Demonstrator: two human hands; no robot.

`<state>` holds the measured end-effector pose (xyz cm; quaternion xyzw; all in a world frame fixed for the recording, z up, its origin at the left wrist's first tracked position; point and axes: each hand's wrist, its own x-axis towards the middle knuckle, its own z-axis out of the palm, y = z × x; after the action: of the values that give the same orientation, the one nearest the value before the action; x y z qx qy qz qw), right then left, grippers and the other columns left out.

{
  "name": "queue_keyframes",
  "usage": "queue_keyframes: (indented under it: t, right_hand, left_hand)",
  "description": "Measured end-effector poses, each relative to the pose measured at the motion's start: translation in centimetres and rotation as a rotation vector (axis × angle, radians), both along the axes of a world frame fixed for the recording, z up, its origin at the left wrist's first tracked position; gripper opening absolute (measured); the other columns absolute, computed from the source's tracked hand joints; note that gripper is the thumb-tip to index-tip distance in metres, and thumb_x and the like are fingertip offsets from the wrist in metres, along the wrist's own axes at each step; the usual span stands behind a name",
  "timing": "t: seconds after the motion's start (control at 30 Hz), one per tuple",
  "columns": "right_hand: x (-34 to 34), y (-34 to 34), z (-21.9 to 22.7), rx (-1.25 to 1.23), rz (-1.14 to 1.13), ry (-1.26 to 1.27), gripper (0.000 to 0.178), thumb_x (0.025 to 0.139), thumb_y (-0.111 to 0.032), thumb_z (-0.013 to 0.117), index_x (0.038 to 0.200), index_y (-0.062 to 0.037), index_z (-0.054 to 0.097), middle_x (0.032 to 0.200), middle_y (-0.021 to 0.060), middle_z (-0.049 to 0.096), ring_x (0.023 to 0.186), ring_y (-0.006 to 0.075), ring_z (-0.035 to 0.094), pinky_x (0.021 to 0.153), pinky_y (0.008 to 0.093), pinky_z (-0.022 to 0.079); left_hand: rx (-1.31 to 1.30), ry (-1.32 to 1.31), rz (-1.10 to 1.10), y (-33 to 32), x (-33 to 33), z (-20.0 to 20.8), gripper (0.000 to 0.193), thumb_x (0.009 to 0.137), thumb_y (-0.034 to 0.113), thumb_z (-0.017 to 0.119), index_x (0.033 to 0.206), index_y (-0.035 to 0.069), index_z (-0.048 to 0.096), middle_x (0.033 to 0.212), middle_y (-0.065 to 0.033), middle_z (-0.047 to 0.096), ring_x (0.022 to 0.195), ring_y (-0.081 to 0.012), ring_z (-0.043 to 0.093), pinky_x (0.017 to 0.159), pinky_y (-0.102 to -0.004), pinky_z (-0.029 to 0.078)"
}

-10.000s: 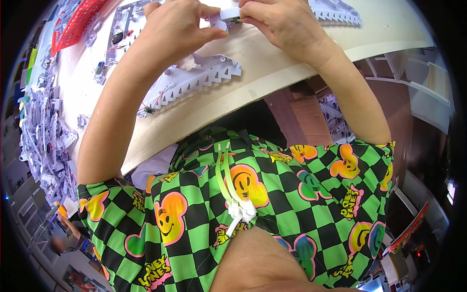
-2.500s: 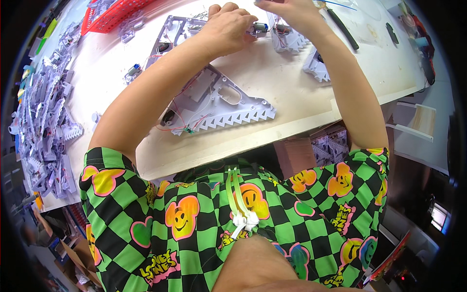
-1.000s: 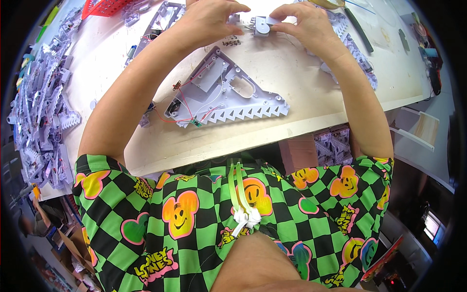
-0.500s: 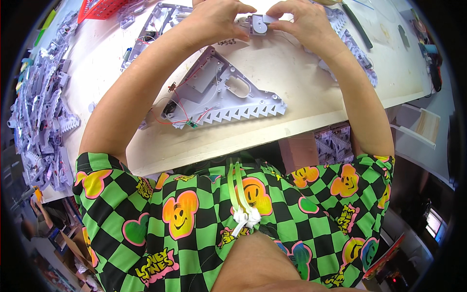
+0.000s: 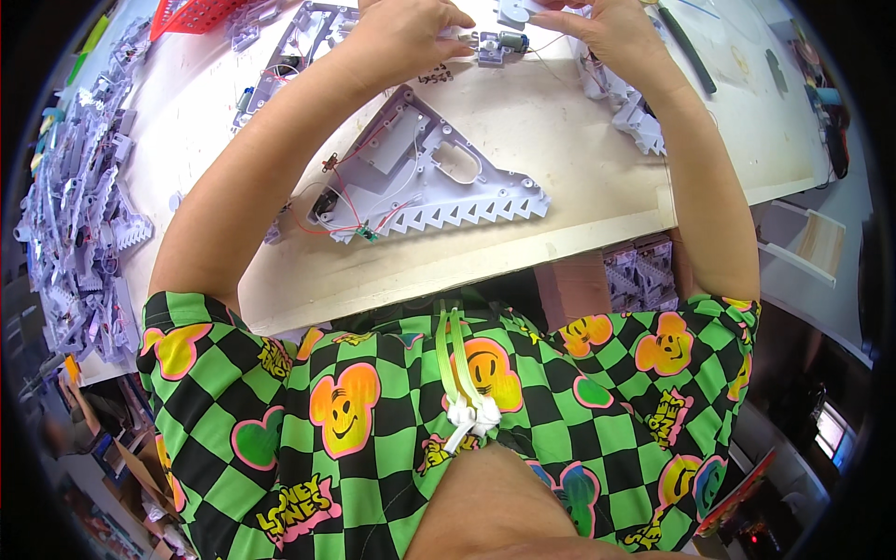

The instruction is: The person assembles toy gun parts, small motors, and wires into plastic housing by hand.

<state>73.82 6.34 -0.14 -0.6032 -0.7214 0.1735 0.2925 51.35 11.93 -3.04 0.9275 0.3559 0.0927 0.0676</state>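
At the far side of the table, my left hand (image 5: 406,39) pinches the left end of a small grey gearbox with a silver motor (image 5: 509,42). A little beyond it, a light grey plastic cover (image 5: 512,12) is held by the fingertips of my right hand (image 5: 621,35), apart from the gearbox. Thin wires run off the gearbox to the right. Nearer to me lies a grey toy housing half (image 5: 411,163) with a toothed edge, red and white wires and a small green circuit board (image 5: 366,231). The upper edge of the picture cuts off part of both hands.
A long heap of grey plastic parts (image 5: 79,205) fills the left side of the table. Another wired housing (image 5: 308,47) and a red basket (image 5: 191,17) lie at the back left. Further grey parts (image 5: 625,107) and a black bar (image 5: 688,51) are at the right.
The grey cover has come off the gearbox in my right hand, moving away from me, and the motor now shows. My left hand stays at the gearbox, slightly shifted left.
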Motion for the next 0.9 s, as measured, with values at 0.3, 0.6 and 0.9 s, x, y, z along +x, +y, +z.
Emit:
queue_keyframes:
  t: [0.3, 0.6, 0.9]
  right_hand:
    - [0.0, -0.3, -1.4, 0.121, 0.120, -0.129, 0.021, 0.071, -0.015, 0.078, 0.088, -0.0041, 0.072, 0.083, 0.0108, 0.071, 0.078, 0.0207, 0.067, 0.071, 0.0299, 0.051]
    - [-0.7, -0.9, -0.7, 0.160, 0.183, -0.169, 0.021, 0.070, -0.015, 0.078, 0.087, -0.0057, 0.073, 0.081, 0.0094, 0.070, 0.076, 0.0221, 0.065, 0.071, 0.0309, 0.050]
    - [-0.8, -0.3, -1.5, 0.095, 0.167, -0.164, 0.020, 0.072, -0.016, 0.077, 0.090, -0.0065, 0.073, 0.086, 0.0105, 0.071, 0.080, 0.0225, 0.066, 0.075, 0.0313, 0.050]
  left_hand:
    - [0.220, -0.075, -0.022, 0.0, 0.5, -1.7, 0.009, 0.078, 0.020, 0.065, 0.076, 0.014, 0.071, 0.089, -0.0011, 0.067, 0.098, -0.0227, 0.056, 0.087, -0.0474, 0.033]
    - [0.203, -0.126, 0.050, -0.2, -0.4, -1.0, 0.014, 0.080, 0.013, 0.061, 0.089, 0.013, 0.072, 0.098, -0.0013, 0.067, 0.108, -0.0218, 0.053, 0.091, -0.0522, 0.030]
    - [-0.113, -0.183, 0.062, -0.5, 0.5, 0.4, 0.028, 0.085, 0.022, 0.059, 0.109, 0.011, 0.069, 0.095, -0.0122, 0.069, 0.100, -0.0297, 0.060, 0.090, -0.0503, 0.034]
